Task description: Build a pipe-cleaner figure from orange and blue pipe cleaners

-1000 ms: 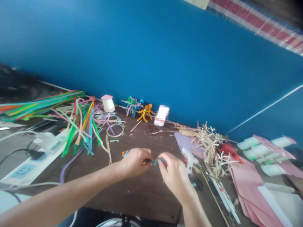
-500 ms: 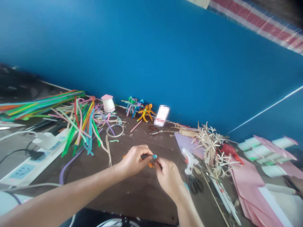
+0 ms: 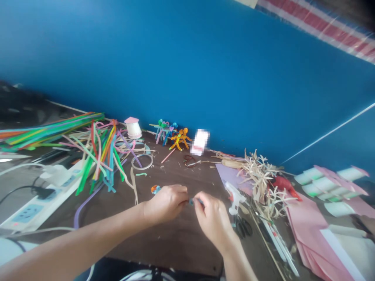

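Note:
Over the middle of the brown table, my left hand point(image 3: 168, 203) is closed in a pinch. An orange and blue pipe-cleaner piece point(image 3: 155, 189) sticks out behind its knuckles; the rest is hidden by the fingers. My right hand point(image 3: 213, 216), just to the right, pinches a short bit of blue pipe cleaner point(image 3: 191, 201) between thumb and forefinger. The fingertips of both hands are close together. Farther back stand an orange and yellow pipe-cleaner figure point(image 3: 180, 138) and several blue, green and purple ones point(image 3: 165, 130).
Many coloured pipe cleaners point(image 3: 101, 152) lie at left beside a white power strip point(image 3: 38, 207). A silver ring point(image 3: 142, 161) and a small white cup with a pink top point(image 3: 134, 128) are behind. At right are a glue gun point(image 3: 235, 198), scissors point(image 3: 243, 227) and pink paper point(image 3: 307, 234).
My hands came together and turned half a second ago, showing a blue end and orange below it; now they are slightly apart again, the orange and blue piece showing behind my left hand.

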`<state>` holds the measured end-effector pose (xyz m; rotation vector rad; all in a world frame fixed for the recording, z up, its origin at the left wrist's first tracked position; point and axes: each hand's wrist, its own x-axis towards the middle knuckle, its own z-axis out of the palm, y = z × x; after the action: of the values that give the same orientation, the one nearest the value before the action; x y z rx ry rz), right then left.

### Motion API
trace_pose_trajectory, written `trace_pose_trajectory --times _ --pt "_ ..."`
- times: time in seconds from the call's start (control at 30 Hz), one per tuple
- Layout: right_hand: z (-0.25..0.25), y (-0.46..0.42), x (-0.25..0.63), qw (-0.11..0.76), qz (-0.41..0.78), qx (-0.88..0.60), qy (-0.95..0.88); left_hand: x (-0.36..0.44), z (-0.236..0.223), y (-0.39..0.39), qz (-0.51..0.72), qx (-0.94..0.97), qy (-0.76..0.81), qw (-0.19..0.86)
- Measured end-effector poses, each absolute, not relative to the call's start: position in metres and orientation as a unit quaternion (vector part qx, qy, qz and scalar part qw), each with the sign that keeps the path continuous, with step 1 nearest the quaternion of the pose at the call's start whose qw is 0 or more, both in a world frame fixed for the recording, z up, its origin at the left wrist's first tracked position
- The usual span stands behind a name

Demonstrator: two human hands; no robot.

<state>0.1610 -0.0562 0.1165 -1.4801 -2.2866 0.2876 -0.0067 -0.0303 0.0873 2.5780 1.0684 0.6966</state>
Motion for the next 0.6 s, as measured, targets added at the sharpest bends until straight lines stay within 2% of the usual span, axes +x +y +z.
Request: trace_pose_trajectory --times 0.17,0.27,0.43,0.6 --pt "0.112 -0.040 0.172 0.267 0.214 -0.523 -0.781 -0.008 0.096 -0.034 0.279 0.867 0.349 0.222" --pt "0.103 -0.038 0.172 0.270 0.244 -0.521 -0.772 -0.006 0.094 -0.033 0.325 0.811 0.380 0.304" --pt "0.092 -0.044 0.168 0.240 0.189 -0.546 -0.780 -0.002 0.088 -0.025 0.325 0.727 0.442 0.413" --pt "0.089 -0.045 0.169 0.249 0.148 -0.554 -0.781 -0.001 0.087 -0.019 0.282 0.589 0.444 0.614"
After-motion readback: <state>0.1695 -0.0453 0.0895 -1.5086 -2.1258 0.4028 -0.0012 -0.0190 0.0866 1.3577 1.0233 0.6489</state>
